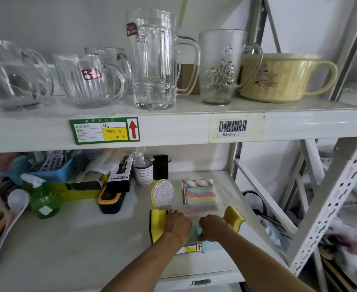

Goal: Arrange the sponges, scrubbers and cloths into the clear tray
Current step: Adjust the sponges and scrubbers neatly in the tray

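Observation:
A clear tray [221, 193] sits on the lower shelf. At its back are a silver glitter scrubber [163, 193] with a yellow rim and folded rainbow-striped cloths [199, 193]. My left hand [178, 225] grips a yellow sponge [157, 225] with a dark scouring side, standing on edge at the tray's left side. A second yellow sponge [234, 218] is tilted up at the tray's right side, and my right hand [211, 226] closes on it. Between my hands lies a light blue cloth [197, 232], mostly hidden.
Left of the tray are a black-and-yellow case [109, 200], a spray bottle box [120, 175], a white cup [143, 173], a green spray bottle [45, 204] and a blue basket [53, 167]. Glass mugs [154, 60] line the shelf above. A white upright [329, 207] stands to the right.

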A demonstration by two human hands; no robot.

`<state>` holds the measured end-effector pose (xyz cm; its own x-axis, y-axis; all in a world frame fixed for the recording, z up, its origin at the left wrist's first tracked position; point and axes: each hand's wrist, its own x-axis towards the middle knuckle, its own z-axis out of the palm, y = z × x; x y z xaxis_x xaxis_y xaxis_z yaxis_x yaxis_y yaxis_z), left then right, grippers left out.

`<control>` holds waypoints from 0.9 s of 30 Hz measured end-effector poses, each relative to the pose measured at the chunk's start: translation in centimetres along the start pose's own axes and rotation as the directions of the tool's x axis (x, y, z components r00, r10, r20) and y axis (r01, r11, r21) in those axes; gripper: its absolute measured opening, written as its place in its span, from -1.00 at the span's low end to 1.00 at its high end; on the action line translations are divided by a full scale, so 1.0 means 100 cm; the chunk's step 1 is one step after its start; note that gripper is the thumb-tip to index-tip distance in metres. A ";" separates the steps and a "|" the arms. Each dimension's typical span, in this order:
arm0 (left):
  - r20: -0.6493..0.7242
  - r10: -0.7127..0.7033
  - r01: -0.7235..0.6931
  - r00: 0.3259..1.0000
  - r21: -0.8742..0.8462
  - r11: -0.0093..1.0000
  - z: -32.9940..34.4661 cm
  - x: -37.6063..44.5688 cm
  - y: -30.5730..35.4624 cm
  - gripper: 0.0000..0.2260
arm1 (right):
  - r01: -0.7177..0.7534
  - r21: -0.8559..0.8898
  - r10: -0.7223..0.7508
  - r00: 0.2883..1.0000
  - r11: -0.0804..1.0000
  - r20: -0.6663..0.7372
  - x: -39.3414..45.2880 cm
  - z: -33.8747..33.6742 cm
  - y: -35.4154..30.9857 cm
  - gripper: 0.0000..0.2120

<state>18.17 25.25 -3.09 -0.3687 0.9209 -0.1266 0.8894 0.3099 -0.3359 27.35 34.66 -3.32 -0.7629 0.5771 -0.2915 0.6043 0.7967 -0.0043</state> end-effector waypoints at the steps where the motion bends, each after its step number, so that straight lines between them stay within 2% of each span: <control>1: 0.012 0.000 0.000 1.000 0.009 1.000 0.000 0.000 0.001 -0.74 | 0.001 -0.016 0.000 1.000 1.000 0.005 0.002 0.000 -0.002 -0.52; 5: 0.042 -0.005 0.003 0.999 0.031 1.000 0.000 0.001 0.002 -0.77 | -0.015 -0.064 0.016 1.000 0.998 0.014 0.007 -0.001 -0.010 -0.46; 9: 0.038 0.004 -0.005 0.999 0.025 1.000 0.002 0.002 0.001 -0.75 | -0.029 -0.039 0.029 1.000 0.999 0.012 0.011 -0.004 -0.012 -0.63; 12: 0.039 0.031 -0.032 0.999 0.020 0.999 0.002 0.003 -0.001 -0.74 | -0.008 -0.059 0.005 0.999 0.998 -0.039 0.007 -0.002 -0.009 -0.63; 20: 0.005 0.061 -0.061 0.998 -0.018 0.998 0.008 0.004 -0.010 -0.70 | 0.007 0.297 0.032 0.992 0.955 -0.125 0.011 -0.005 -0.004 -0.71; 27: -0.004 0.054 -0.054 0.999 -0.040 0.998 0.009 0.007 -0.011 -0.70 | 0.015 0.340 0.021 0.995 0.940 -0.102 0.014 0.003 -0.006 -0.70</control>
<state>16.66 25.32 -3.69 -0.3190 0.9372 -0.1409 0.9182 0.2687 -0.2909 25.96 34.95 -3.99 -0.7697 0.6089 -0.1920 0.6346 0.6969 -0.3341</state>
